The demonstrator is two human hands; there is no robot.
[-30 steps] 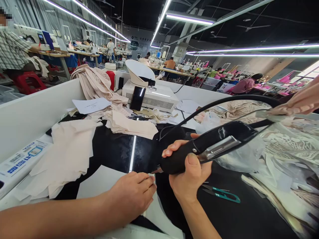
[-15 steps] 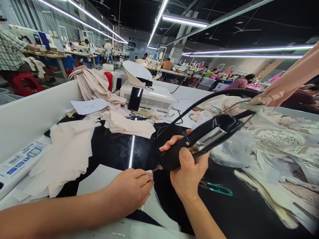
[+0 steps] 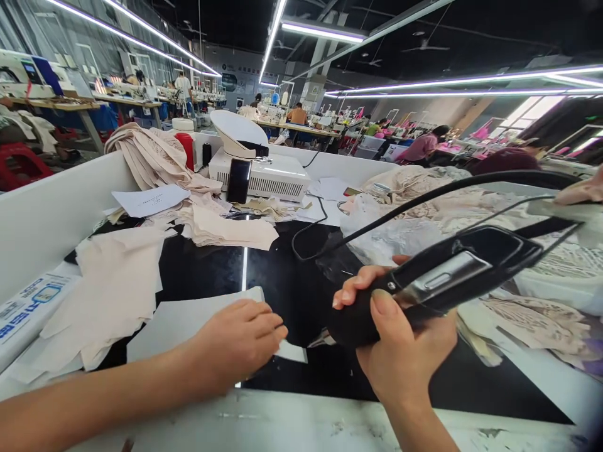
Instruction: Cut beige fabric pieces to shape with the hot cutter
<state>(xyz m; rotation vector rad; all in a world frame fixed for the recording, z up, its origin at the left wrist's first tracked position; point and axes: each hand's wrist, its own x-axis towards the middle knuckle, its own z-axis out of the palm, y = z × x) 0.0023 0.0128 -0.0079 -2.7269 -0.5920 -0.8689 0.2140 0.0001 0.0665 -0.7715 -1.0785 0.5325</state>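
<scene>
Closed grip: the right hand [image 3: 409, 351] wraps a long black handheld tool with a silver side plate [image 3: 447, 276], its tip aimed leftward at the left hand.
Under both hands spreads a glossy black work surface [image 3: 202, 270]; over it, the tool's long axis slants from tail, up and right of the grip, to tip, down and left. Left of the grip lies a broad, smooth white sheet [image 3: 160, 326], partly covered by the left hand [image 3: 235, 339], the nearer hand to it; those fingers are bunched, though I cannot tell whether they pinch anything. Between left hand and tool, a narrow white end [image 3: 296, 353] shows, its join with the sheet hidden. The pointed metal tip [image 3: 323, 339] sits just to its right, seemingly apart.
</scene>
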